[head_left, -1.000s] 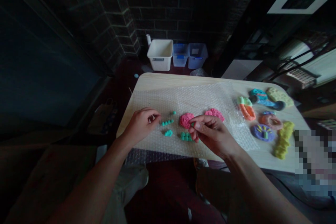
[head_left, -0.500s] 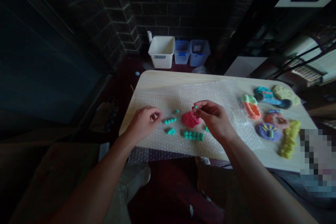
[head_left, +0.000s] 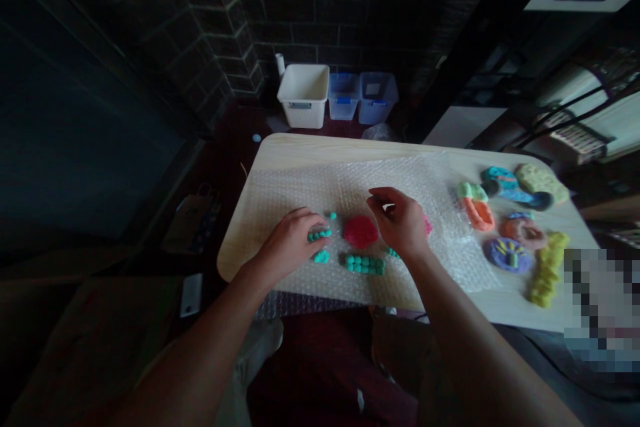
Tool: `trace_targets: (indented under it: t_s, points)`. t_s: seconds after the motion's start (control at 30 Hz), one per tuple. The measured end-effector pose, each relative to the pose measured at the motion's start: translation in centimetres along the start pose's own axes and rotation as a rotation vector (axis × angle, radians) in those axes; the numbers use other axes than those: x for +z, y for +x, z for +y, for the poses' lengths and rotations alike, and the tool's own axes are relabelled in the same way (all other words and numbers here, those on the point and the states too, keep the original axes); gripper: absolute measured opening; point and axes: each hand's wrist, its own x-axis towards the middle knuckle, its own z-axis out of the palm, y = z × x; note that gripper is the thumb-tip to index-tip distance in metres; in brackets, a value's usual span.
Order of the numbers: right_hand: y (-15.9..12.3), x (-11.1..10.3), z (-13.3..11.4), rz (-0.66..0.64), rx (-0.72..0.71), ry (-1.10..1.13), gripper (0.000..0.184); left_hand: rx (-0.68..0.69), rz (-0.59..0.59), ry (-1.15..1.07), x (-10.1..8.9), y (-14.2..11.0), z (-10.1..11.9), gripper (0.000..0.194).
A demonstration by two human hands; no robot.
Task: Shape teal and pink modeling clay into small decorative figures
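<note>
My left hand [head_left: 296, 238] is low over the bubble wrap [head_left: 280, 190], its thumb and fingers apart on either side of a short row of green clay balls [head_left: 319, 234]. Whether it touches them I cannot tell. My right hand [head_left: 401, 219] is raised to the right of a flat red clay disc [head_left: 361, 232], with thumb and fingertips drawn together; anything between them is hidden. One loose green ball [head_left: 333, 215] lies beyond the row, and a green clay lump [head_left: 321, 257] nearer me. A double row of green balls [head_left: 365, 265] lies below the disc. Pinkish-red clay [head_left: 428, 225] shows behind my right hand.
On the table's right stand several clay pieces: an orange-and-green one [head_left: 477, 205], a purple disc [head_left: 509, 254], a yellow strip [head_left: 549, 270] and a blue piece with dark ends [head_left: 520, 193]. A white bin [head_left: 304, 107] and two blue bins [head_left: 377, 100] stand beyond the table.
My left hand has moved down and right, over the row of green balls. My right hand has shifted slightly; the small green piece at its fingertips no longer shows.
</note>
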Motion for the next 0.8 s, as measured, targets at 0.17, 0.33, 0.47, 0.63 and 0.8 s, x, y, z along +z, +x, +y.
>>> trace_targets:
  t_s: [0.17,0.33,0.47,0.63,0.8]
  points:
    - [0.2,0.5,0.5,-0.041,-0.180,-0.230,0.029,0.009,-0.003,-0.004,0.4,0.3,-0.4,0.011]
    - [-0.2,1.1,-0.3,-0.078,-0.314,-0.280,0.030,-0.026,0.057,-0.043,0.0,-0.1,-1.2,0.016]
    - [-0.9,2.5,-2.3,-0.212,-0.394,-0.319,0.030,-0.032,0.094,-0.074,-0.6,-0.3,-1.2,0.016]
    - [-1.2,4.1,-3.7,-0.350,-0.432,-0.453,0.022,-0.007,0.150,-0.155,-1.3,-0.5,-0.4,0.014]
    - [-0.7,4.0,-3.5,-0.286,-0.301,-0.103,0.022,-0.041,0.215,-0.273,-1.6,-0.9,-0.6,0.019]
